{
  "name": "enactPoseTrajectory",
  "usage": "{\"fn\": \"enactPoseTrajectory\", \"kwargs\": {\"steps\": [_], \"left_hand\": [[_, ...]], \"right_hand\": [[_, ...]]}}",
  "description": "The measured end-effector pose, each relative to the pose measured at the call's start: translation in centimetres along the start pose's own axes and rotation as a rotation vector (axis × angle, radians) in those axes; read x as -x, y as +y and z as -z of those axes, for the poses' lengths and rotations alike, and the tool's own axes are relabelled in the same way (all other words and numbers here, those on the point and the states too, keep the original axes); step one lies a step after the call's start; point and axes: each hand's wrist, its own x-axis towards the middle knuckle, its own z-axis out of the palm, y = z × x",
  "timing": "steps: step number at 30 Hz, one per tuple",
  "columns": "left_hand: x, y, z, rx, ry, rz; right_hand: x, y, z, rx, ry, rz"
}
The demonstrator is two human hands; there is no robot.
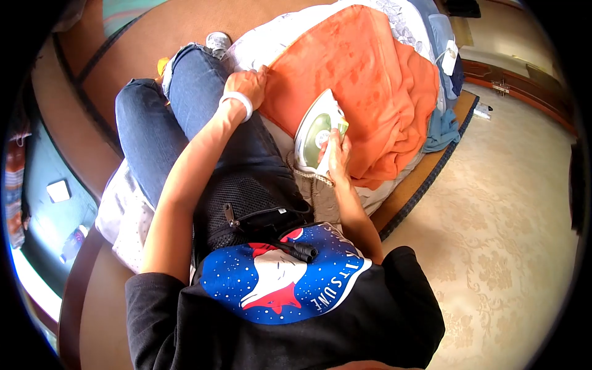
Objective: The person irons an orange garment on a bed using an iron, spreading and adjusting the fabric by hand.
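Note:
My right hand (337, 155) is wrapped round the handle of a white and green clothes iron (313, 131). The iron rests on the near edge of a large orange cloth (354, 80), its tip pointing away from me. Darker damp-looking spots mark the cloth's flat part, while its right side lies in bunched folds. With fingers closed, my left hand (245, 86) pinches the cloth's left edge. A white band circles that wrist. The iron's braided cord (313, 177) runs under my right hand.
White patterned fabric (271, 37) lies beneath and behind the orange cloth. Blue garments (441, 129) sit at the right edge of the brown mat (401, 206). My jeans-clad legs (203, 92) stretch out to the left. A white power strip (449, 58) is at the upper right.

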Motion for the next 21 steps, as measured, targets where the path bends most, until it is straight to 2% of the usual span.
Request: {"fn": "enactPoseTrajectory", "kwargs": {"steps": [4,9,12,21], "left_hand": [[0.1,0.0,-0.1,-0.005,0.015,-0.007],[-0.1,0.1,-0.5,-0.016,0.070,0.001],[-0.2,0.6,0.7,0.003,0.009,0.042],[-0.3,0.5,0.6,0.007,0.031,0.040]], "right_hand": [[-2.1,-0.7,0.9,0.021,-0.027,0.048],[-6.0,-3.4,1.2,0.097,-0.017,-0.002],[-8.5,-4.7,1.3,0.101,-0.023,0.009],[-14.3,-8.8,1.0,0.166,0.008,0.013]]}}
